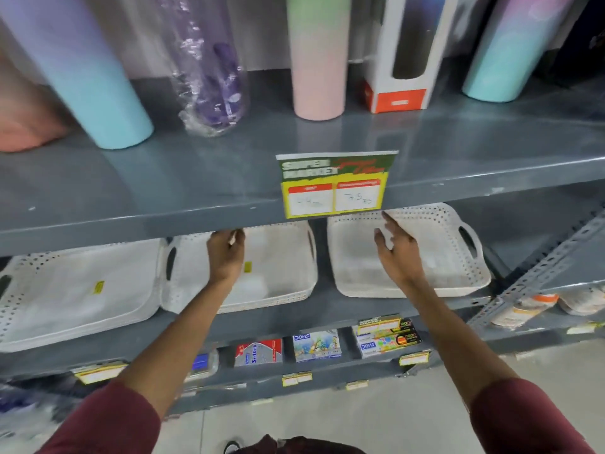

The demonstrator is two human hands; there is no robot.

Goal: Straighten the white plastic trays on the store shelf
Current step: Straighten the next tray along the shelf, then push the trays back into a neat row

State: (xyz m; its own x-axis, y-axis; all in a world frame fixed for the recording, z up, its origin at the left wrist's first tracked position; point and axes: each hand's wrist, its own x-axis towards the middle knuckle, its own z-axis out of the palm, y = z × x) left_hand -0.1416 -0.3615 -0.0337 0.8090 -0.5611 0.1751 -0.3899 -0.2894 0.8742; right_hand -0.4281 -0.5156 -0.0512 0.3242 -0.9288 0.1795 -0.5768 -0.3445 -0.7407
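Note:
Three white perforated plastic trays with cut-out handles lie side by side on the middle grey shelf: a left tray (65, 299), a middle tray (281, 267) and a right tray (435, 257). My left hand (226, 253) hovers over the middle tray, fingers curled toward its far rim under the shelf edge; whether it grips the rim I cannot tell. My right hand (397, 250) floats over the right tray with fingers spread, holding nothing. The middle tray sits skewed, its left end pressed against the left tray.
The upper grey shelf (196, 178) overhangs the trays and carries pastel tumblers, a wrapped purple bottle (212, 80) and a boxed bottle. A price sign (334, 185) hangs from its edge. Stationery boxes (316, 345) fill the lower shelf. A slotted metal upright (537, 280) stands right.

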